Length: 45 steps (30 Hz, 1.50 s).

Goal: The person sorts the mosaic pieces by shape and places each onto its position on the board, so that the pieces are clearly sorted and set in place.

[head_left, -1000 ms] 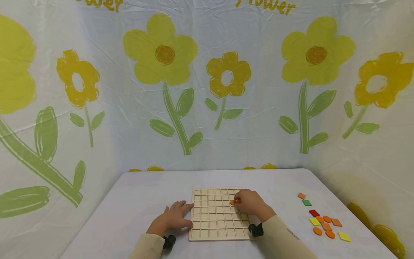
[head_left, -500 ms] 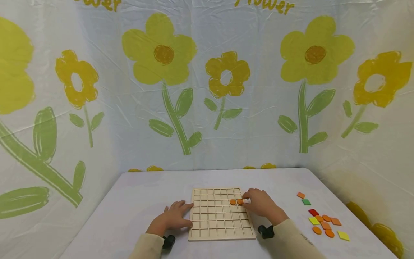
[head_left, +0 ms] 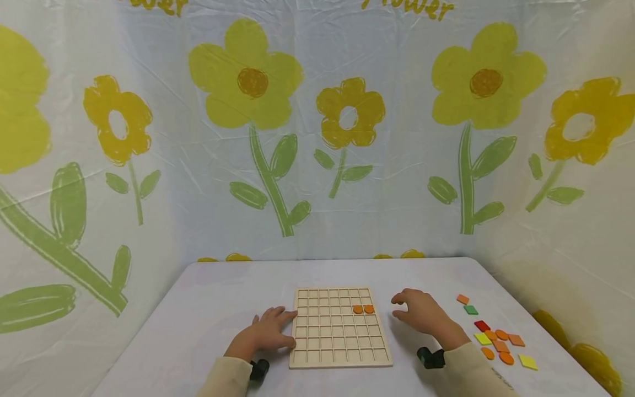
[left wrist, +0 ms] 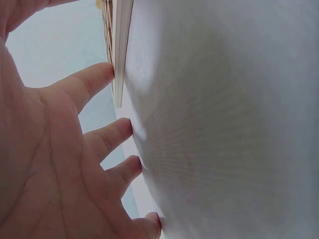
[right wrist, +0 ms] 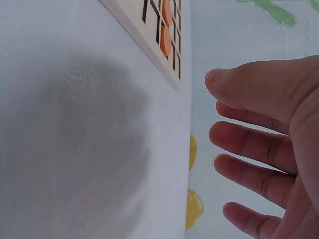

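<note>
A square wooden grid board (head_left: 341,358) lies on the white table. Two orange discs sit side by side in one row near its right edge, the left disc (head_left: 358,310) and the right disc (head_left: 369,309). My left hand (head_left: 265,332) is spread on the table, index finger and thumb touching the board's left edge; in the left wrist view its fingertips (left wrist: 107,72) meet the board's side. To the right of the board, my right hand (head_left: 421,312) hovers above the table with fingers relaxed and nothing in them, as the right wrist view also shows.
Loose pieces lie at the table's right: an orange square (head_left: 463,299), a green square (head_left: 471,310), a red square (head_left: 482,326), yellow squares (head_left: 528,362) and several more orange discs (head_left: 506,358) and squares. A flower-printed cloth (head_left: 317,220) hangs around the table's back and sides.
My right hand has let go of the right orange disc, leaving it in its cell, and moved right, off the board. The left hand has stayed at the board's left edge.
</note>
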Available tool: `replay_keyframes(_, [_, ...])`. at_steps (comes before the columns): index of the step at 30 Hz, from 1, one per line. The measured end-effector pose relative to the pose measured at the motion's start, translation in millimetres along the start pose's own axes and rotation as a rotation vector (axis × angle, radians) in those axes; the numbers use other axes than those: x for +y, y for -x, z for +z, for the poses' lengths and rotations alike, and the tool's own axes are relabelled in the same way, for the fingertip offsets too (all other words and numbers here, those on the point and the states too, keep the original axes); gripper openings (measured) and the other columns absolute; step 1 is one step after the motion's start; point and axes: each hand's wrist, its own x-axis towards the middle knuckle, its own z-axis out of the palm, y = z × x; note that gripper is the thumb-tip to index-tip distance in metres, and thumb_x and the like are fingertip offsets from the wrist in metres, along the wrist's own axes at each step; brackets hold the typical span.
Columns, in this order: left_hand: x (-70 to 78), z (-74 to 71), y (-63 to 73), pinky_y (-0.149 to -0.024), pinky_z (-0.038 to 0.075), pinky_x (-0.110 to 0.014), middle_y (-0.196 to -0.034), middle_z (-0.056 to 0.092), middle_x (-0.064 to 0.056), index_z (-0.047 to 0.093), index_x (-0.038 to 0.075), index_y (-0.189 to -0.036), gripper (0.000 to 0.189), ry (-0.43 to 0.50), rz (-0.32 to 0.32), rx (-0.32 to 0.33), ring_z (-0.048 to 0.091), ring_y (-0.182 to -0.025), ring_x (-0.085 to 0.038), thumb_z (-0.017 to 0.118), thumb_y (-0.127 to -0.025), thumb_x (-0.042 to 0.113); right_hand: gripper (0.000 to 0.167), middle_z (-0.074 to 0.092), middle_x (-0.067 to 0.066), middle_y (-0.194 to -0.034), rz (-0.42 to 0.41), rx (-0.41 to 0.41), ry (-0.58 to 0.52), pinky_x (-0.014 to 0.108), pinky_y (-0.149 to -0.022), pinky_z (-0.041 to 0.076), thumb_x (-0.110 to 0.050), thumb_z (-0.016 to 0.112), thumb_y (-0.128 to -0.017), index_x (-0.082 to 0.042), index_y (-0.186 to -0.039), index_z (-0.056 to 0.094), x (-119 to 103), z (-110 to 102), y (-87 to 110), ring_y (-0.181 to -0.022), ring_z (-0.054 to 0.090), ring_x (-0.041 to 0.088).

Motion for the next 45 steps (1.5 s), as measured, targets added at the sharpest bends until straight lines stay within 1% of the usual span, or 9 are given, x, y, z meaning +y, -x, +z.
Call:
replay_keyframes(8, [-2.2,-0.6,-1.3,-0.108,0.016,-0.074,-0.151,0.038,-0.015,0.048,0.021,-0.143,0.078,-0.003,-0.001,0.003,0.029,-0.142,-0.044,0.066,-0.071,0.042,0.027,0.067,0.002,-0.103,0.047,-0.022,-0.014,0.047,-0.086,0.055,-0.025,0.075,-0.083,-0.014,-0.107,0.072,25,-6,6.0,-0.097,0.062,0.023])
replay_keyframes(12, [-2.7,-0.5,-1.7,-0.108,0.016,-0.074,-0.151,0.038,-0.015,0.048,0.021,-0.143,0.077,-0.012,-0.003,0.001,0.029,-0.142,-0.044,0.066,-0.071,0.042,0.026,0.068,0.003,-0.103,0.043,-0.018,-0.018,0.048,-0.086,0.055,-0.024,0.075,-0.083,-0.013,-0.106,0.072,35,-9,9.8,-0.097,0.063,0.026])
replay_keyframes(19, [-4.5,0.4,-2.6,-0.109,0.016,-0.074,-0.151,0.037,-0.015,0.047,0.022,-0.144,0.078,-0.008,-0.012,-0.009,0.028,-0.142,-0.043,0.066,-0.071,0.044,0.025,0.067,0.002,-0.096,-0.013,0.027,-0.005,0.045,-0.079,0.055,-0.022,0.075,-0.083,-0.010,-0.105,0.072,56,-13,20.3,-0.092,0.064,0.026])
replay_keyframes(25, [-5.1,1.6,-3.8,-0.108,0.016,-0.074,-0.152,0.037,-0.015,0.046,0.022,-0.144,0.078,-0.004,-0.002,-0.018,0.028,-0.142,-0.044,0.065,-0.072,0.044,0.024,0.069,0.005,-0.096,-0.083,0.072,0.009,0.048,-0.081,0.053,-0.019,0.074,-0.082,-0.006,-0.103,0.071,73,-22,31.2,-0.094,0.066,0.031])
replay_keyframes(29, [-4.1,1.8,-3.5,-0.108,0.016,-0.074,-0.151,0.037,-0.015,0.047,0.022,-0.144,0.078,-0.007,-0.003,-0.019,0.029,-0.142,-0.043,0.065,-0.071,0.043,0.025,0.069,0.005,-0.098,-0.055,0.047,0.021,0.051,-0.084,0.052,-0.020,0.074,-0.083,-0.007,-0.104,0.071,82,-29,34.3,-0.096,0.065,0.033])
replay_keyframes(32, [-3.3,1.6,-2.8,-0.108,0.016,-0.074,-0.151,0.038,-0.015,0.047,0.021,-0.144,0.078,-0.010,0.002,-0.014,0.029,-0.141,-0.043,0.065,-0.071,0.042,0.027,0.069,0.007,-0.099,-0.012,0.017,0.010,0.055,-0.086,0.051,-0.021,0.074,-0.084,-0.006,-0.106,0.071,89,-36,36.0,-0.097,0.064,0.034])
replay_keyframes(36, [-2.6,0.4,-1.9,-0.107,0.017,-0.075,-0.151,0.037,-0.015,0.047,0.021,-0.144,0.078,-0.013,0.012,-0.012,0.029,-0.141,-0.043,0.064,-0.071,0.041,0.028,0.069,0.010,-0.101,0.004,0.013,0.021,0.057,-0.088,0.049,-0.022,0.074,-0.083,-0.005,-0.106,0.070,100,-43,39.9,-0.099,0.063,0.038])
replay_keyframes(40, [-2.3,-1.3,-1.8,-0.107,0.018,-0.075,-0.151,0.037,-0.015,0.046,0.021,-0.144,0.078,-0.020,0.015,-0.016,0.029,-0.142,-0.043,0.064,-0.071,0.042,0.030,0.069,0.012,-0.102,0.031,0.007,0.031,0.057,-0.087,0.049,-0.024,0.073,-0.084,-0.004,-0.106,0.070,113,-46,44.1,-0.100,0.062,0.038])
replay_keyframes(45, [-2.3,-1.4,-2.3,-0.107,0.017,-0.075,-0.151,0.037,-0.015,0.046,0.021,-0.144,0.079,-0.020,0.009,-0.026,0.029,-0.142,-0.043,0.064,-0.071,0.043,0.036,0.069,0.011,-0.100,0.078,-0.024,0.066,0.056,-0.080,0.051,-0.029,0.073,-0.084,-0.003,-0.109,0.070,129,-50,47.5,-0.094,0.064,0.035])
